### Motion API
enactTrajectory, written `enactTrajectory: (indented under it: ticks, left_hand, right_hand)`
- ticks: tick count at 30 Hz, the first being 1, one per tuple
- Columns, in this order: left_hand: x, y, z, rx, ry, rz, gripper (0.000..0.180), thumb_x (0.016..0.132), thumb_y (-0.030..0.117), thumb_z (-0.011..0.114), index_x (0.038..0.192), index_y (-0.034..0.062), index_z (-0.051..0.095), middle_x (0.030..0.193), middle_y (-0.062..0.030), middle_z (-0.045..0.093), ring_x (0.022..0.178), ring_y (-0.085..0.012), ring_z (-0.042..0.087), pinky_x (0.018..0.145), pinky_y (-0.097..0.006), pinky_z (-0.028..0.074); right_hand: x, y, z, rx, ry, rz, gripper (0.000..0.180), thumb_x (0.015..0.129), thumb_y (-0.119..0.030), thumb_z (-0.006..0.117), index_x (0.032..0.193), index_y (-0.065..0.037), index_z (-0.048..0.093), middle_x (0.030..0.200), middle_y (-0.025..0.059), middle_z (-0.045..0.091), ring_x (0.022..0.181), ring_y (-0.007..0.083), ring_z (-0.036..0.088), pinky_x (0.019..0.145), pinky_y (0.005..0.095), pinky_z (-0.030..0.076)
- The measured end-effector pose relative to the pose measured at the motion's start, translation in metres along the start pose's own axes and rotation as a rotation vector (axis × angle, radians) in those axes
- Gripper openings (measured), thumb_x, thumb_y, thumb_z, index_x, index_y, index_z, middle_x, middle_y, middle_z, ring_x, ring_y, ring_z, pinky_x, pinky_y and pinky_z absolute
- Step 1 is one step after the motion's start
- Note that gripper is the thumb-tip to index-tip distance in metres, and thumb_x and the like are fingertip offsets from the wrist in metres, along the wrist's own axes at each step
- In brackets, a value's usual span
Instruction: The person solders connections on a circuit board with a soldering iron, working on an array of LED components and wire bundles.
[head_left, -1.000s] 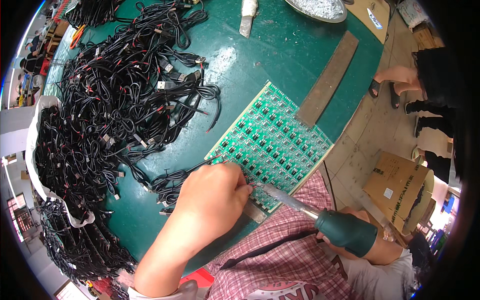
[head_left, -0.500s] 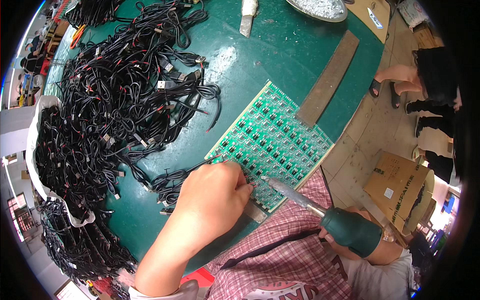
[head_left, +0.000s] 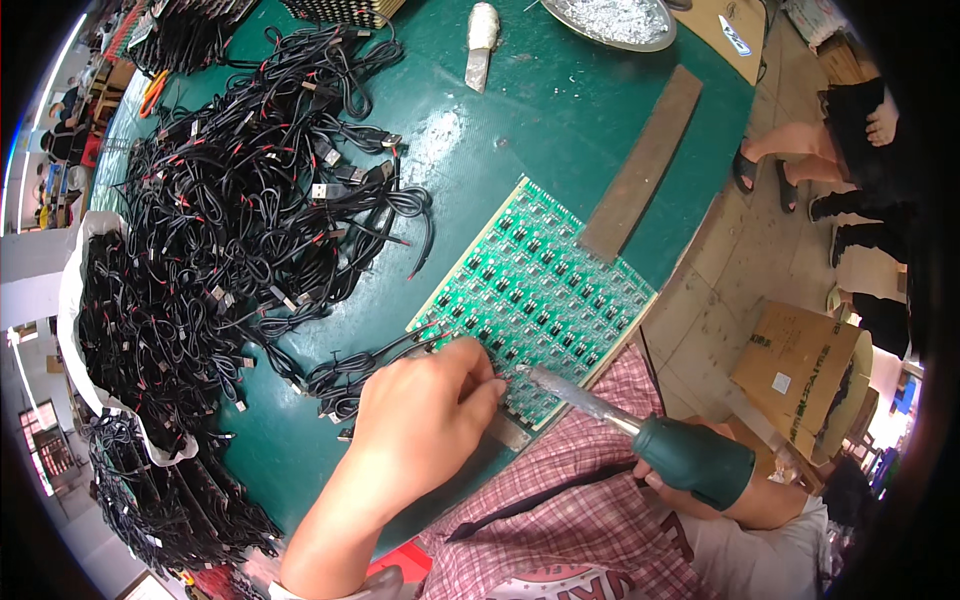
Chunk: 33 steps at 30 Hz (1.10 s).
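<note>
1. The left hand (head_left: 425,425) rests on the near edge of a green circuit board (head_left: 535,300), its fingers (head_left: 480,375) curled and pressed together, pinching the end of a thin black cable (head_left: 375,360) against the board.
2. The right hand (head_left: 720,495) is mostly hidden; its fingers wrap the dark green handle of a soldering iron (head_left: 640,435). The iron's metal shaft points left, and its tip sits just beside the left fingertips at the board's near edge.
3. The circuit board is a rectangular panel of many small identical units in rows. It lies tilted on the green tabletop (head_left: 530,120), close to the person, with one corner reaching the table's edge.
4. A checked red and white cloth (head_left: 580,510) covers the person's lap below the board.
5. Left of the board, a large tangle of black cables (head_left: 250,210) with metal plugs and red wire ends is spread over the tabletop.
6. Further left, a white sack (head_left: 70,330) with its rim folded open is full of more black cables.
7. A flat brown strip (head_left: 640,165) lies on the tabletop just beyond the board.
8. At the far edge, a round metal dish (head_left: 610,25) holds silvery bits, and a scraper with a wrapped handle (head_left: 480,40) lies near it.
9. On the floor at right stands a cardboard box (head_left: 800,365), and another person's legs and sandalled feet (head_left: 790,160) are near.
</note>
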<state>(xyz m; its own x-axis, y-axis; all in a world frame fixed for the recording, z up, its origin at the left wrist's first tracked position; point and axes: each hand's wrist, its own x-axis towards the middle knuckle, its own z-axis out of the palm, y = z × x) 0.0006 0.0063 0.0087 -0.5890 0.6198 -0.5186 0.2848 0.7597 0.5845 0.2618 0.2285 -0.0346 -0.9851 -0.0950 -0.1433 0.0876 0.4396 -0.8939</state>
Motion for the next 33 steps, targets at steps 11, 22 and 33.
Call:
enactTrajectory:
  ticks: [11,22,33]
  left_hand:
    - [-0.009,-0.001,0.021,0.035,0.123,0.005,0.013,0.084,0.016,0.075,0.086,0.0055,0.068,0.072,-0.0108,0.067,0.064,-0.0294,0.064,0.061,-0.042,0.048]
    - [-0.013,-0.001,0.029,0.035,0.202,0.004,0.016,0.084,0.017,0.075,0.083,0.0035,0.066,0.075,-0.0123,0.068,0.071,-0.0317,0.067,0.065,-0.042,0.050]
    - [-0.012,0.001,0.029,0.033,0.213,0.006,0.017,0.083,0.017,0.076,0.082,0.0031,0.066,0.074,-0.0126,0.068,0.071,-0.0322,0.067,0.066,-0.043,0.051]
  right_hand:
    - [0.006,-0.015,-0.007,0.134,0.003,0.095,0.036,0.085,-0.006,0.075,0.117,0.004,0.060,0.090,0.0092,0.075,0.078,0.0210,0.076,0.067,0.0317,0.060]
    - [0.012,-0.022,-0.008,0.060,0.001,0.068,0.035,0.083,-0.007,0.076,0.113,0.004,0.062,0.089,0.0080,0.075,0.074,0.0199,0.076,0.063,0.0310,0.058]
    - [0.001,-0.018,-0.003,0.044,0.007,0.208,0.011,0.084,-0.005,0.073,0.094,-0.003,0.071,0.087,0.0089,0.074,0.082,0.0235,0.073,0.073,0.0361,0.058]
